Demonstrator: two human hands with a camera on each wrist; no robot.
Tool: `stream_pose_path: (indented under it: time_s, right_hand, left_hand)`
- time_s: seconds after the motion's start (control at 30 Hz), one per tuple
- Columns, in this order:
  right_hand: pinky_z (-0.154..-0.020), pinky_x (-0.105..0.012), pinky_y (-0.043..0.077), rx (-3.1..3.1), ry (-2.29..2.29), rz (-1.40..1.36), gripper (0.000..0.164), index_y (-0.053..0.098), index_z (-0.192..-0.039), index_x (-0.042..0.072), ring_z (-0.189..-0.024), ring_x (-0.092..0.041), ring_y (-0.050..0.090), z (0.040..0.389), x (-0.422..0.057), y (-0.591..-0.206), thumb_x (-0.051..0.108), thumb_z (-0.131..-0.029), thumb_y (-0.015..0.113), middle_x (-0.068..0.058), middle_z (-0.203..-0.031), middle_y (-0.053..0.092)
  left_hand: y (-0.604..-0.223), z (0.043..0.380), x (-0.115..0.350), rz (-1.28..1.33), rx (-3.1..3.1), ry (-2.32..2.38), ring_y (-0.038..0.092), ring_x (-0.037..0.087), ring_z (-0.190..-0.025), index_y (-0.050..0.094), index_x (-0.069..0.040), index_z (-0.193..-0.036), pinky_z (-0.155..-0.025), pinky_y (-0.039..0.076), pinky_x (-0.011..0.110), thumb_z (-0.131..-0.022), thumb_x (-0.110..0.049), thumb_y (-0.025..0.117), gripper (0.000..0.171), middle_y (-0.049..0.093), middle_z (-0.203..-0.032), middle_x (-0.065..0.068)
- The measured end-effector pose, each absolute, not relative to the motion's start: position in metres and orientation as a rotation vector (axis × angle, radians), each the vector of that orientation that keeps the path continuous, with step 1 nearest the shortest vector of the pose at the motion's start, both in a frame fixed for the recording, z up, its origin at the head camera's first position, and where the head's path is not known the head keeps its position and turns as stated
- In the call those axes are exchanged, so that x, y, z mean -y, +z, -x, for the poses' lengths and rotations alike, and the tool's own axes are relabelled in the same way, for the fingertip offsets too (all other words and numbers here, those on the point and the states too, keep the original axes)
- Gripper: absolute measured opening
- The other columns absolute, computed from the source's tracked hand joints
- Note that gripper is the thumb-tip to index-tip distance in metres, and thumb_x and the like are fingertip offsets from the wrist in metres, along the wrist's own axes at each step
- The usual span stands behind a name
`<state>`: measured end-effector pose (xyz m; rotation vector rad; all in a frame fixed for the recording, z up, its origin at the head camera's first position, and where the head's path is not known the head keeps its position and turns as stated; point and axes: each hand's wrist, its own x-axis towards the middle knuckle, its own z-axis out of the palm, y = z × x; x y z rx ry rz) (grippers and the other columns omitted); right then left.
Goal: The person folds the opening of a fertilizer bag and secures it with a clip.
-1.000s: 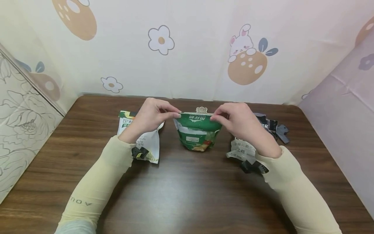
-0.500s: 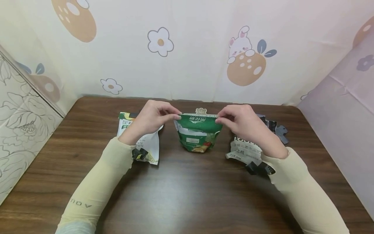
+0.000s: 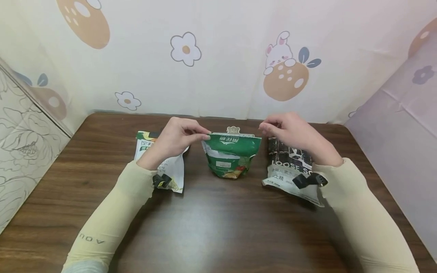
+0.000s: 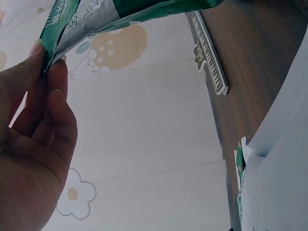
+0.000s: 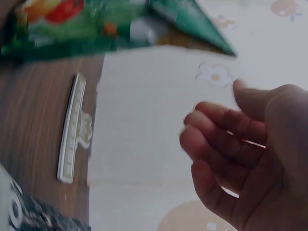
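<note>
Pinching the green pouch (image 3: 232, 156) by its upper-left corner at frame centre with our left hand (image 3: 179, 135), we hold our right hand (image 3: 289, 129) loosely curled and empty just beside it. Risk: gripped at one side only, the folded top (image 3: 235, 142) may spring open.

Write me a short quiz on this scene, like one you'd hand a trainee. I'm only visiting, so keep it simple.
1. True or false: the person's right hand is apart from the shiny green printed bag.

2. In the head view, the black-and-white bag with printed lettering lies:
A. left of the green bag
B. right of the green bag
C. on top of the green bag

3. Fill in: seen in the head view, the left hand pinches the green bag at its upper ____ corner.

Key: 1. True. 2. B. 3. Left.
</note>
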<state>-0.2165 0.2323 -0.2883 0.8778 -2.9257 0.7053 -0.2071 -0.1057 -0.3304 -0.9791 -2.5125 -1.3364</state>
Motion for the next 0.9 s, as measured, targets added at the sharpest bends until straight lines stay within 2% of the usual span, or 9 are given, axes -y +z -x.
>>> stream_pose_path:
  time_s: [0.17, 0.47, 0.73, 0.9]
  right_hand:
    - [-0.074, -0.043, 0.047, 2.978, 0.552, -0.86, 0.021, 0.075, -0.102, 0.008, -0.072, -0.018, 0.06, 0.239, -0.228, -0.289, 0.024, -0.101, 0.062, -0.002, -0.082, 0.07]
    - [-0.087, -0.046, 0.048, 3.124, 0.439, -0.846, 0.02, 0.072, -0.11, 0.01, -0.095, -0.024, 0.064, 0.272, -0.207, -0.308, 0.023, -0.098, 0.065, -0.006, -0.103, 0.072]
    - [-0.1, -0.049, 0.043, 3.244, 0.376, -0.868, 0.04, 0.061, -0.133, 0.003, -0.118, -0.031, 0.058, 0.295, -0.183, -0.333, 0.021, -0.098, 0.065, -0.015, -0.126, 0.065]
    - [-0.101, -0.049, 0.043, 3.252, 0.396, -0.892, 0.038, 0.062, -0.13, 0.0, -0.121, -0.033, 0.057, 0.303, -0.176, -0.344, 0.018, -0.097, 0.066, -0.017, -0.128, 0.063]
  left_hand:
    - [-0.331, 0.207, 0.106, 0.962, 2.522, -1.353, 0.059, 0.012, -0.067, 0.081, -0.015, -0.097, -0.062, 0.048, 0.03, -0.087, -0.011, 0.079, 0.012, 0.072, -0.087, -0.009]
    - [-0.332, 0.207, 0.105, 0.982, 2.528, -1.376, 0.059, 0.014, -0.068, 0.08, -0.016, -0.097, -0.063, 0.048, 0.03, -0.088, -0.012, 0.078, 0.011, 0.071, -0.086, -0.009]
    - [-0.329, 0.205, 0.106, 0.973, 2.531, -1.396, 0.06, 0.019, -0.07, 0.08, -0.016, -0.098, -0.064, 0.049, 0.031, -0.088, -0.011, 0.077, 0.011, 0.071, -0.085, -0.008]
    - [-0.329, 0.206, 0.104, 0.982, 2.527, -1.402, 0.059, 0.016, -0.07, 0.08, -0.016, -0.099, -0.065, 0.049, 0.032, -0.088, -0.012, 0.077, 0.011, 0.071, -0.087, -0.008]
